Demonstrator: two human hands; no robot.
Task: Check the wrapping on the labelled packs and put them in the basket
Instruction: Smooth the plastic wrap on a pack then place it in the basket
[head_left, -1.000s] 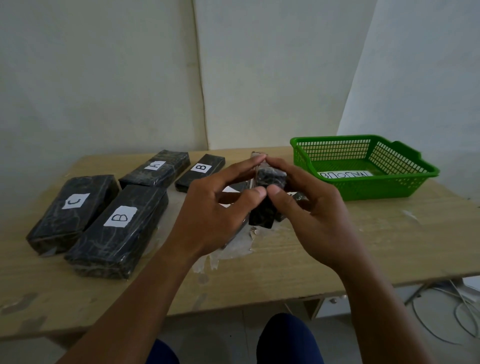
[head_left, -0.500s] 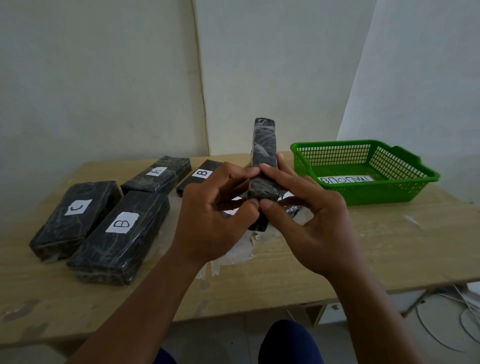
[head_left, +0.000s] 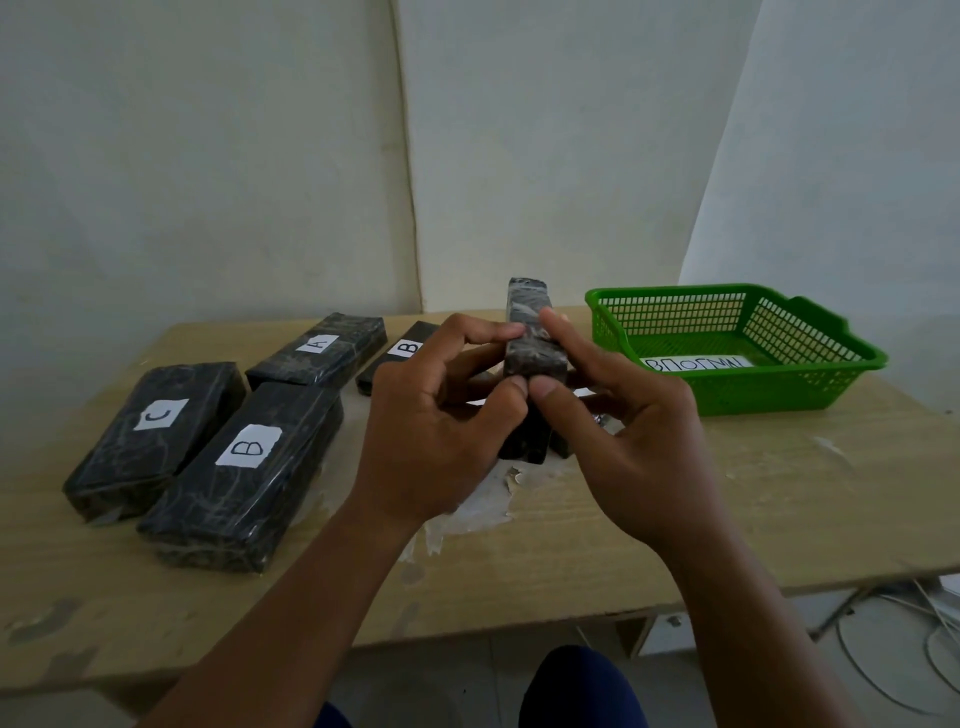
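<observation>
Fingers of both hands are curled round a narrow black pack (head_left: 531, 332), which is held on end above the table (head_left: 597, 525) at mid-scene. It is pinched by the left hand (head_left: 441, 431) from its 9 o'clock side and by the right hand (head_left: 623, 441) from 3 o'clock, with the thumbs meeting on the near end face. The step in hand is judged to be the checking of the wrapping. A carry toward 2 o'clock and a release into the green basket (head_left: 779, 389), where a white label is seen, would be called for next. Four labelled packs lie at 9 to 11 o'clock: C (head_left: 156, 436), B (head_left: 244, 467), A (head_left: 319, 349) and a second B (head_left: 400, 351).
</observation>
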